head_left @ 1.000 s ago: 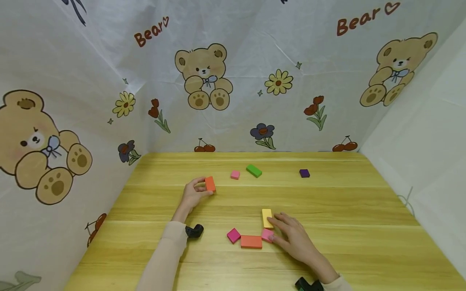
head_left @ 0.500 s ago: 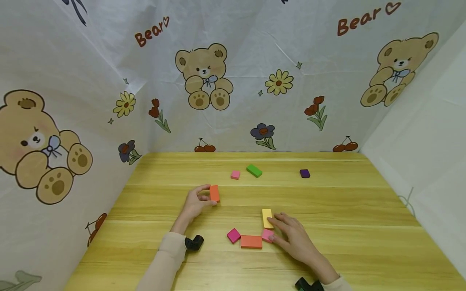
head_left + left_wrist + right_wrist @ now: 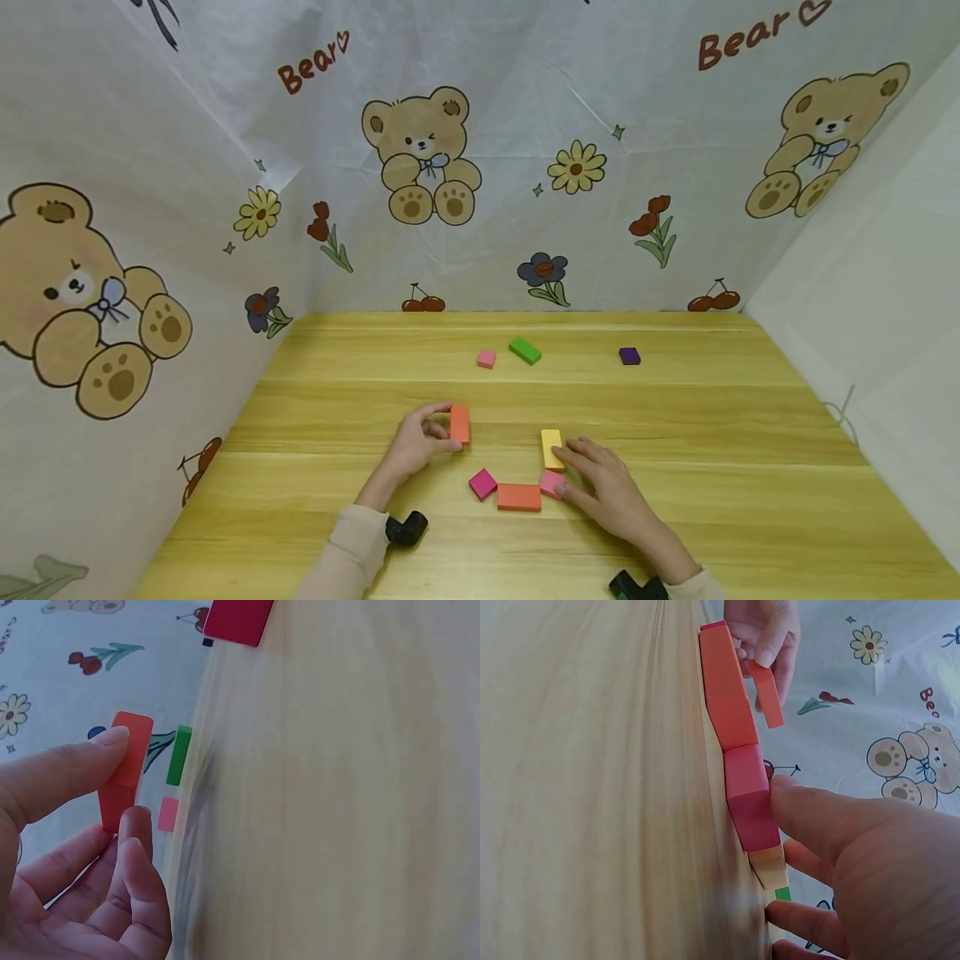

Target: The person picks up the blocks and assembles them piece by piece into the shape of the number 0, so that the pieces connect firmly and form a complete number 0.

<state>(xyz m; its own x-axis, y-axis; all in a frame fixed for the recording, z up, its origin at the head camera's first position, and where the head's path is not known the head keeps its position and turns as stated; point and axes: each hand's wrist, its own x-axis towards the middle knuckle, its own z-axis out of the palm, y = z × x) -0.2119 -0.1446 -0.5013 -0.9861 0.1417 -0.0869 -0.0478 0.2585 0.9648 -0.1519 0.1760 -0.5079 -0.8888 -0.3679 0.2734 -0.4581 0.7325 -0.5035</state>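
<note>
My left hand pinches an orange block between thumb and fingers, above the table left of centre. In the left wrist view the thumb presses one face of the orange block. My right hand rests beside a row of blocks, its fingers extended. Its thumb touches a pink block, and a fingertip touches the yellow block standing lengthwise behind it. An orange-red block lies left of the pink one, with a magenta block turned cornerwise at its left end.
Farther back on the wooden table lie a small pink block, a green block and a dark purple block. A printed bear cloth stands behind the table. Each wrist carries a black device.
My left hand has brought the orange block nearer and to the right, toward the row. The right hand and the blocks by it have stayed in place.
</note>
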